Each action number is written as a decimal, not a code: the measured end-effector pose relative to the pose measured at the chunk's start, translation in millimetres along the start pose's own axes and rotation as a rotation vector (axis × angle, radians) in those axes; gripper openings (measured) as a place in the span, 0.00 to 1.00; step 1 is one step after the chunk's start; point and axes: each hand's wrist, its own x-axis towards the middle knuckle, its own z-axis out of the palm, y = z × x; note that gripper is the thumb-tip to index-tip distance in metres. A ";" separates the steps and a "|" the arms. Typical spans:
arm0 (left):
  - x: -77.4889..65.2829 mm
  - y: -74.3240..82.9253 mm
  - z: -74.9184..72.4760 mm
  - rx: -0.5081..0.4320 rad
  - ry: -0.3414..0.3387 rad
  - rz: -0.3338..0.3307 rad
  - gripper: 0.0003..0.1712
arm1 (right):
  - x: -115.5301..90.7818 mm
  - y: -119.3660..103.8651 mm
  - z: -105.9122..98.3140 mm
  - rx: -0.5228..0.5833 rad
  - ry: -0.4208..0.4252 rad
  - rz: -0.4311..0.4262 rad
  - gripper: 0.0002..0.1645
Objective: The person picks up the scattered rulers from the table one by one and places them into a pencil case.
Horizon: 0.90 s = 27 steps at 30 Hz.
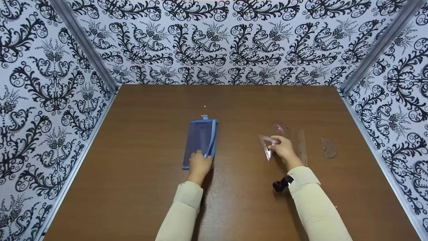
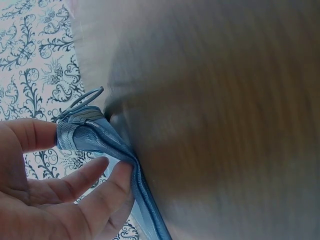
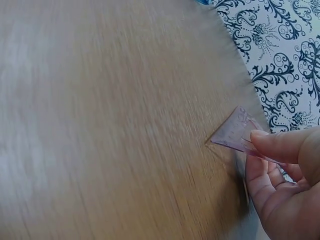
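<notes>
A blue mesh zip pouch [image 1: 197, 134] lies left of the table's middle, its zipped edge on the right side partly parted. My left hand [image 1: 200, 164] grips the near end of that edge; in the left wrist view thumb and fingers hold the blue zipper band [image 2: 117, 145]. Over to the right, my right hand [image 1: 283, 147] pinches a clear pinkish set square [image 1: 264, 140] with a triangular cut-out. The right wrist view has the set square [image 3: 232, 131] between thumb and fingers, tilted, one corner close to the tabletop.
Right of the right hand lie a clear ruler [image 1: 301, 144] and a clear protractor [image 1: 329, 148]. Another clear curved piece [image 1: 278, 128] lies just behind that hand. Patterned walls [image 1: 214, 40] enclose the brown table [image 1: 150, 110] at the back and sides.
</notes>
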 end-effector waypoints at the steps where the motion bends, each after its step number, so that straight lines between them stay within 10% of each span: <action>1: -0.2 0.0 -0.1 0.000 0.006 0.005 0.27 | 0.0 -0.3 0.1 0.008 0.002 0.004 0.30; 27: -1.0 -1.1 0.2 0.015 0.038 0.024 0.25 | -0.5 -14.7 14.1 0.276 -0.006 0.087 0.33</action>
